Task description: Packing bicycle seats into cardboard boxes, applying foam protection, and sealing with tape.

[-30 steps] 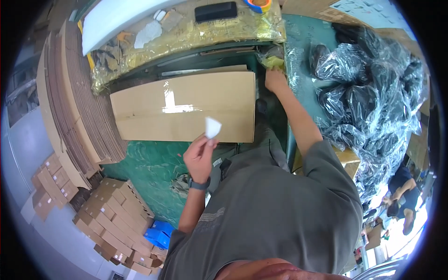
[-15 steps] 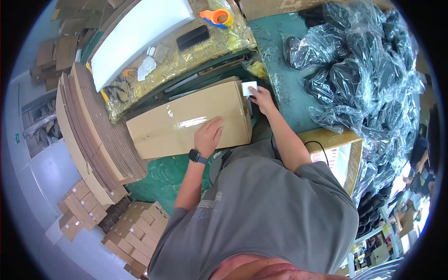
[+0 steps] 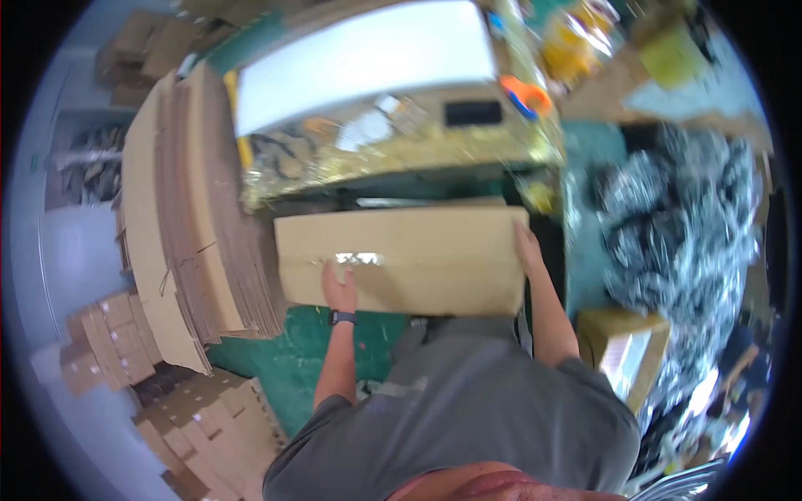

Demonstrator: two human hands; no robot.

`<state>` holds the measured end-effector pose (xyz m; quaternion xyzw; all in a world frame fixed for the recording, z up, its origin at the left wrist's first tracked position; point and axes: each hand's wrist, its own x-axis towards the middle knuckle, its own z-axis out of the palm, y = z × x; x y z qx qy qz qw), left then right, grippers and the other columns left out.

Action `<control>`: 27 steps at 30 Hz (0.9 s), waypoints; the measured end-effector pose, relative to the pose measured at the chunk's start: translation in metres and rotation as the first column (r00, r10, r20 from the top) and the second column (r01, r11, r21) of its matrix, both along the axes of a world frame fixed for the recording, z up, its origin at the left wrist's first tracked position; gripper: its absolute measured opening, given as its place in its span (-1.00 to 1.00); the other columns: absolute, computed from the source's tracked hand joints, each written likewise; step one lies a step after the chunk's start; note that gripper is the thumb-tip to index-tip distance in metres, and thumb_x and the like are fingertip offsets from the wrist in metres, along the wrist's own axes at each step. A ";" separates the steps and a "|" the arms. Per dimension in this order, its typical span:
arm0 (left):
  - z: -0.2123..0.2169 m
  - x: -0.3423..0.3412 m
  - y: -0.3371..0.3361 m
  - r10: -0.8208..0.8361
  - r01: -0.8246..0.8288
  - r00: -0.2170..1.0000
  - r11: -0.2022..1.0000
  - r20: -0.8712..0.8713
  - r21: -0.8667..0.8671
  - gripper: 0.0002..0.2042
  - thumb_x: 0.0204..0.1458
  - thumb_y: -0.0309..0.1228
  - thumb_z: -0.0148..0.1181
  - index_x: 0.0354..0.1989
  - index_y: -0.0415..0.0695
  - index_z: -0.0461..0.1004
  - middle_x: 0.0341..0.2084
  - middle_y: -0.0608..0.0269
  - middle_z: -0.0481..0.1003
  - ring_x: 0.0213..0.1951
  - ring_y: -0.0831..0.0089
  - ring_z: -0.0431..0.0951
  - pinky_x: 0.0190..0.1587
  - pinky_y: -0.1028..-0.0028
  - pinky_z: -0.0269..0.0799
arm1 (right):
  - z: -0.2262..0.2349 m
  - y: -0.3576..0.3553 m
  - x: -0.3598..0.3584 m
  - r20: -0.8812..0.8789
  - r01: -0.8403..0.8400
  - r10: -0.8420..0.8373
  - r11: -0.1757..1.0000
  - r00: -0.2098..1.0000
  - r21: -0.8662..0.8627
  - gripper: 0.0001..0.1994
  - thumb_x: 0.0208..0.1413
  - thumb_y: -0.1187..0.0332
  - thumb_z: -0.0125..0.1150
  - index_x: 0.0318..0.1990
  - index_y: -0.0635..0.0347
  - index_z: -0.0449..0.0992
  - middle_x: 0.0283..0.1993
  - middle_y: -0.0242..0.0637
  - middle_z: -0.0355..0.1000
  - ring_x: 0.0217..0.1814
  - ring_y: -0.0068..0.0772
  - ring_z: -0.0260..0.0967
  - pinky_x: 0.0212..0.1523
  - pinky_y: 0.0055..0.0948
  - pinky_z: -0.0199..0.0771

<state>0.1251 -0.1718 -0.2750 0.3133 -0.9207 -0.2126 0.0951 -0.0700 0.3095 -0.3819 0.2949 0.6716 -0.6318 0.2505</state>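
Note:
A long brown cardboard box (image 3: 418, 280) lies crosswise in front of me, with shiny clear tape on its upper face. My left hand (image 3: 339, 285) rests on that face left of its middle, fingers stretched and thumb apart. At the box's right end, my right hand (image 3: 526, 248) lies flat against the side, its fingers extended along the edge. Whatever is under the right palm is hidden, and no white label shows there. The picture is somewhat blurred.
Beyond the box, a tape-covered bench (image 3: 401, 163) carries a white foam sheet (image 3: 368, 63), a black phone (image 3: 473, 113) and an orange tape dispenser (image 3: 526, 98). Flattened cartons (image 3: 196, 217) stand at left. Plastic-wrapped black items (image 3: 685, 217) heap up at right, above an open carton (image 3: 614, 330).
The small white label in my right hand is out of sight, and that hand now lies against the box end. My left hand has shifted left along the box. The whole view has turned.

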 end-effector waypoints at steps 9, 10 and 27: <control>-0.029 -0.022 -0.272 0.326 -0.481 0.829 0.830 0.454 0.282 -0.09 0.21 0.37 -0.06 0.31 -0.35 0.39 0.25 -0.37 0.43 0.33 -0.20 0.40 0.38 0.03 0.29 | 0.047 -0.029 0.055 0.103 -0.121 0.067 0.677 0.992 0.726 0.02 0.07 -0.54 0.11 0.02 0.54 0.60 0.04 0.26 0.59 0.17 0.23 0.55 0.21 0.02 0.48; -0.030 -0.022 -0.268 0.245 -0.410 0.841 0.871 0.482 0.272 -0.11 0.19 0.40 -0.07 0.21 -0.31 0.51 0.17 -0.35 0.51 0.25 -0.22 0.49 0.31 0.00 0.39 | 0.050 -0.027 0.053 0.126 -0.111 0.029 0.690 0.992 0.716 0.02 0.07 -0.54 0.11 0.01 0.55 0.60 0.03 0.25 0.60 0.16 0.22 0.55 0.20 0.03 0.49; 0.075 0.379 -0.112 0.651 -0.736 0.676 0.619 0.344 0.274 -0.12 0.14 0.44 -0.09 -0.02 -0.27 0.68 -0.02 -0.27 0.63 0.07 -0.16 0.63 0.13 0.03 0.53 | 0.233 0.027 -0.108 -0.613 -0.868 0.720 0.484 0.326 0.108 -0.24 0.46 -0.29 -0.18 0.43 0.23 0.32 0.29 -0.11 0.48 0.28 -0.17 0.48 0.19 -0.15 0.56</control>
